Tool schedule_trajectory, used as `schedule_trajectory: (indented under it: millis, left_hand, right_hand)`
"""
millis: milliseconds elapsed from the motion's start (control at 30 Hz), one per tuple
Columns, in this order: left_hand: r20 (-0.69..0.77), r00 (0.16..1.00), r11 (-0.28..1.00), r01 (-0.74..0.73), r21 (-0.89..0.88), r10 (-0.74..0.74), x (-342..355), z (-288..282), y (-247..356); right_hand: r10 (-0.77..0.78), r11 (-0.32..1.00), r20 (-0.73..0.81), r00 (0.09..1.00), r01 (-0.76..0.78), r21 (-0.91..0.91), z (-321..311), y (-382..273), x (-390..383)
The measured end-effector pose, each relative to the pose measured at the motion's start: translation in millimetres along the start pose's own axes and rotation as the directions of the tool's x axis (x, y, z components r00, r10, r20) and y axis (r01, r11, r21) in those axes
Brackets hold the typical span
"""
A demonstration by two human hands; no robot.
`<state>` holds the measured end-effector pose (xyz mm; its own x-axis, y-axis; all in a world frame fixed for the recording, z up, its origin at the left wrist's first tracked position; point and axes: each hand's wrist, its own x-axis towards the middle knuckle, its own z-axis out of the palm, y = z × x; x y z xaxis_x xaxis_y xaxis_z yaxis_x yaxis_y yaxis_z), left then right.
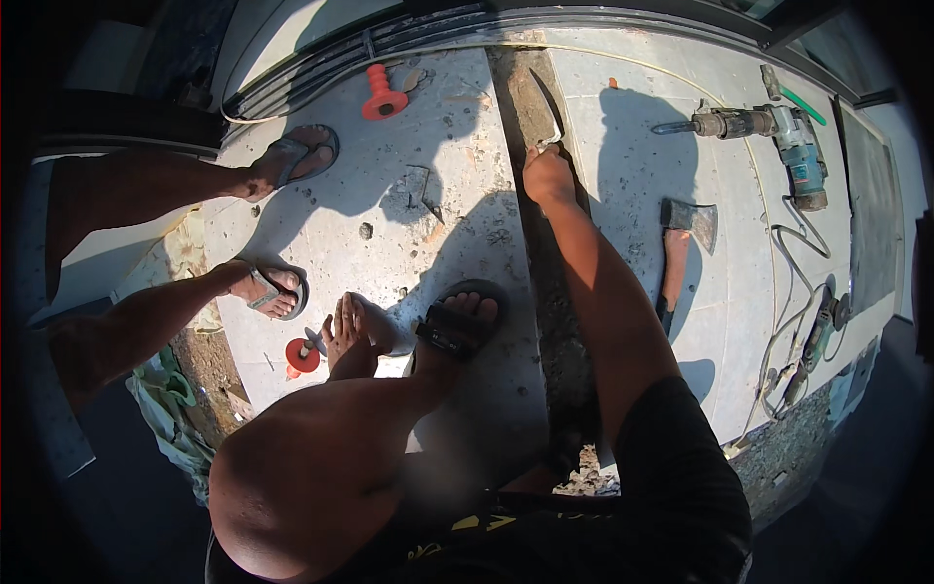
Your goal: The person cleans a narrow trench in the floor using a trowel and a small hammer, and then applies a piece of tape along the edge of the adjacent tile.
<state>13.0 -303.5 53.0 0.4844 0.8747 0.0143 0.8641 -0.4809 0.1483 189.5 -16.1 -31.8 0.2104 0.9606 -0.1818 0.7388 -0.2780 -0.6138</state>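
Observation:
My right hand (550, 178) is closed around the handle end of a sickle-like tool with a thin curved blade (556, 115). The blade points away from me, over the narrow dug-out strip (562, 331) between the floor tiles. Low on the left, beside my bent leg, my left hand (348, 336) rests on the tiles with its fingers stretched out, holding nothing visible. Just left of it is a chisel with a round red hand guard (303, 356). My sandaled foot (462, 326) stands between the left hand and the strip.
Right of the strip lie an axe (678, 248), a demolition hammer (778, 136), a green-handled hammer (790, 95), an angle grinder (822, 331) and looping cords. Another red-guarded chisel (382, 100) lies at the back. Another person's sandaled feet (306, 156) stand at left. Rubble bits dot the tiles.

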Motion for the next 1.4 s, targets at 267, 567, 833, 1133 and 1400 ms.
schedule_trajectory:
  millis: [267,567,833,1133,1400]
  left_hand:
    - [0.083,0.996,0.999,0.021,-0.041,-0.018,-1,-9,-1]
    - [0.035,0.999,1.0,0.007,-0.03,-0.006,-4,-10,-2]
    - [0.034,0.999,1.0,0.0,0.002,0.0,5,7,-13]
    - [0.015,1.0,1.0,0.002,-0.031,-0.002,-4,-5,-3]
    - [0.068,0.998,1.0,0.001,-0.029,0.001,1,1,-3]
  right_hand:
    - [-0.081,0.988,-0.015,0.997,0.078,-0.132,1,-15,-7]
    - [0.02,0.995,0.041,0.999,-0.015,-0.102,2,-14,-11]
    - [0.022,0.999,0.016,1.0,-0.022,-0.026,3,-19,-7]
    - [0.029,0.999,0.508,0.861,-0.034,0.002,-1,-11,-33]
    - [0.123,0.992,0.174,0.977,-0.126,0.012,-9,-12,-10]
